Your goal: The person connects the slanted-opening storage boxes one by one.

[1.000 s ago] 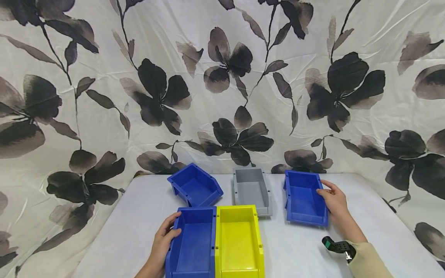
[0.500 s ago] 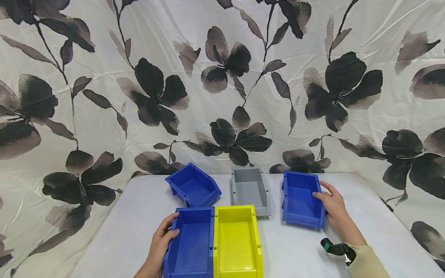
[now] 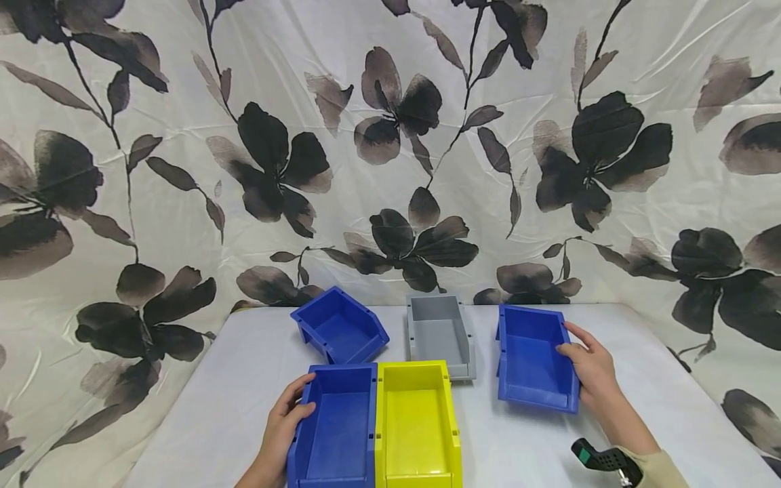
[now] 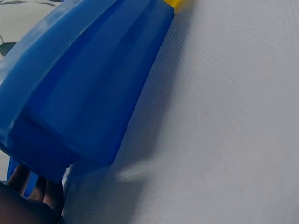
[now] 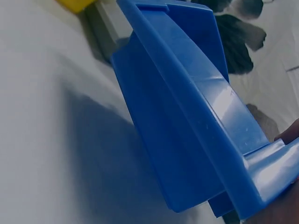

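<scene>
My left hand [image 3: 279, 427] grips the left wall of a blue storage bin [image 3: 339, 434] at the front, thumb over the rim. A yellow storage bin [image 3: 417, 427] stands flush against that bin's right side. On the right, my right hand [image 3: 593, 366] pinches the right rim of a second blue bin [image 3: 538, 359]. In the right wrist view this bin [image 5: 187, 107] is tilted above the white table, its shadow falling beside it. The left wrist view shows the front blue bin [image 4: 88, 84] from the side, with fingers [image 4: 53, 193] at its end.
A third blue bin [image 3: 342, 325] lies turned at an angle at the back left. Behind the yellow bin stands a grey bin [image 3: 438, 332]. The white table [image 3: 207, 407] ends at a floral cloth backdrop [image 3: 403, 135].
The right hand and its blue bin have shifted slightly right and nearer to me over the last half second. The left hand and the other bins have stayed put.
</scene>
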Demonstrator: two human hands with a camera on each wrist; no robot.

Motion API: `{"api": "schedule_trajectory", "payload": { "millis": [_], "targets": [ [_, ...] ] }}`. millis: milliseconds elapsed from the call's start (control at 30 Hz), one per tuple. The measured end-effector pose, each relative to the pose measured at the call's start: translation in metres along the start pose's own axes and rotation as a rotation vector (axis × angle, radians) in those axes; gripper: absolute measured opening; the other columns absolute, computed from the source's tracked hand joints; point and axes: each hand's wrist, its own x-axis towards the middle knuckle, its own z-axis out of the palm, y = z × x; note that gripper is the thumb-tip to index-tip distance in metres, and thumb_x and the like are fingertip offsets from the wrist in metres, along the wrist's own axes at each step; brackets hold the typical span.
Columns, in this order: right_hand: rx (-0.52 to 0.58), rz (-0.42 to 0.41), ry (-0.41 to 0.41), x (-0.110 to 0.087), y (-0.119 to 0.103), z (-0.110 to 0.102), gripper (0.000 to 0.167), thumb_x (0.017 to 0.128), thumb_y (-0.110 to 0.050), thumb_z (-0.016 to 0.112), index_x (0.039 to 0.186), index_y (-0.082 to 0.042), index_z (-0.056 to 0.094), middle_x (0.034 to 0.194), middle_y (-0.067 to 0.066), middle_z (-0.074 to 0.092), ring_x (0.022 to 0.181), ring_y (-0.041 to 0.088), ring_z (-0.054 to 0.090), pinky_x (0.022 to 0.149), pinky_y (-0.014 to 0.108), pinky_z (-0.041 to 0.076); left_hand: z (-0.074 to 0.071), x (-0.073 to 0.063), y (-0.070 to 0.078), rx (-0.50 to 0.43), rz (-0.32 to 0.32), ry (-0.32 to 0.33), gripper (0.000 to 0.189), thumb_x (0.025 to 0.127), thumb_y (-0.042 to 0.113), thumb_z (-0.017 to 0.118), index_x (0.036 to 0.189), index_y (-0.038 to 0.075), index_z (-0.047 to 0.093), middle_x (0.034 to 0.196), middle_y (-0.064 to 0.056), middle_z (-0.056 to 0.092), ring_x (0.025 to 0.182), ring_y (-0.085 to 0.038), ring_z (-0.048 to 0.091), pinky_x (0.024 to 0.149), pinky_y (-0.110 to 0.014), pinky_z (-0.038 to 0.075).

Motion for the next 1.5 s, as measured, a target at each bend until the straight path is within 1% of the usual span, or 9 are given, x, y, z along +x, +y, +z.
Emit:
{"api": "schedule_trajectory", "payload": {
  "millis": [67,167,367,500,700,900,1000,1233,1500],
  "targets": [
    [0.006,-0.002,-0.015,-0.007,-0.003,-0.001,0.069,0.088,-0.009,0.059,0.152,-0.018,0.034,0.097,-0.005,0.057,0.111,0.023,0.043,0.097,0.039,0.036,0.000,0.001,0.001,0.017,0.002,-0.007,0.050,0.095,0.008,0.052,0.144,0.011,0.044,0.137,-0.017,0.044,0.118,-0.036,0.047,0.088,-0.044,0.046],
    [0.004,-0.011,-0.032,-0.017,-0.007,-0.002,0.068,0.090,-0.009,0.058,0.153,-0.018,0.033,0.092,-0.005,0.054,0.110,0.024,0.041,0.099,0.043,0.033,-0.003,0.003,0.006,0.070,-0.003,-0.024,0.048,0.096,0.012,0.052,0.144,0.012,0.046,0.139,-0.015,0.044,0.121,-0.031,0.045,0.092,-0.042,0.043],
    [0.020,-0.049,-0.035,-0.037,-0.014,0.001,0.064,0.091,-0.007,0.059,0.151,-0.017,0.037,0.084,-0.007,0.050,0.092,0.013,0.046,0.084,0.028,0.037,-0.007,0.002,0.020,0.126,-0.021,-0.038,0.045,0.099,0.018,0.044,0.143,0.010,0.046,0.144,-0.013,0.041,0.129,-0.027,0.038,0.100,-0.047,0.035],
    [0.005,-0.062,-0.039,-0.049,-0.016,0.002,0.063,0.091,-0.007,0.060,0.149,-0.017,0.039,0.084,-0.007,0.047,0.087,0.010,0.045,0.080,0.025,0.037,-0.006,-0.004,0.024,0.153,-0.057,-0.064,0.048,0.099,0.018,0.045,0.146,0.011,0.041,0.147,-0.016,0.035,0.132,-0.032,0.035,0.101,-0.047,0.035],
    [0.016,-0.071,-0.074,-0.061,-0.016,0.007,0.062,0.090,-0.006,0.061,0.148,-0.017,0.040,0.084,-0.008,0.046,0.085,0.009,0.045,0.079,0.024,0.037,-0.006,-0.010,0.023,0.155,-0.054,-0.070,0.048,0.100,0.017,0.045,0.147,0.014,0.039,0.148,-0.016,0.034,0.134,-0.035,0.033,0.102,-0.051,0.033],
    [0.087,-0.064,-0.136,-0.073,-0.017,0.010,0.063,0.090,-0.004,0.063,0.147,-0.017,0.040,0.084,-0.008,0.048,0.082,0.007,0.047,0.076,0.022,0.040,0.001,-0.016,0.019,0.180,-0.079,-0.050,0.050,0.100,0.015,0.047,0.149,0.019,0.036,0.150,-0.018,0.033,0.128,-0.041,0.041,0.095,-0.056,0.041],
    [0.105,-0.069,-0.160,-0.080,-0.018,0.014,0.063,0.090,-0.003,0.063,0.147,-0.017,0.040,0.084,-0.007,0.049,0.081,0.007,0.047,0.074,0.022,0.040,0.003,-0.017,0.019,0.190,-0.078,-0.039,0.051,0.100,0.014,0.046,0.150,0.021,0.036,0.149,-0.018,0.032,0.128,-0.041,0.041,0.095,-0.056,0.042],
    [0.139,-0.073,-0.190,-0.093,-0.017,0.022,0.062,0.088,-0.001,0.064,0.145,-0.016,0.043,0.083,-0.006,0.050,0.078,0.007,0.048,0.070,0.021,0.043,-0.001,-0.017,0.017,0.165,-0.062,-0.043,0.051,0.101,0.015,0.047,0.150,0.021,0.035,0.148,-0.018,0.033,0.126,-0.041,0.042,0.092,-0.053,0.045],
    [0.173,-0.043,-0.208,-0.100,-0.010,0.030,0.063,0.086,0.001,0.064,0.143,-0.015,0.044,0.084,-0.004,0.054,0.078,0.009,0.053,0.069,0.024,0.048,0.005,-0.021,0.020,0.128,-0.093,-0.046,0.052,0.103,0.015,0.042,0.153,0.018,0.030,0.153,-0.021,0.024,0.134,-0.045,0.032,0.098,-0.060,0.037]
  ]
}}
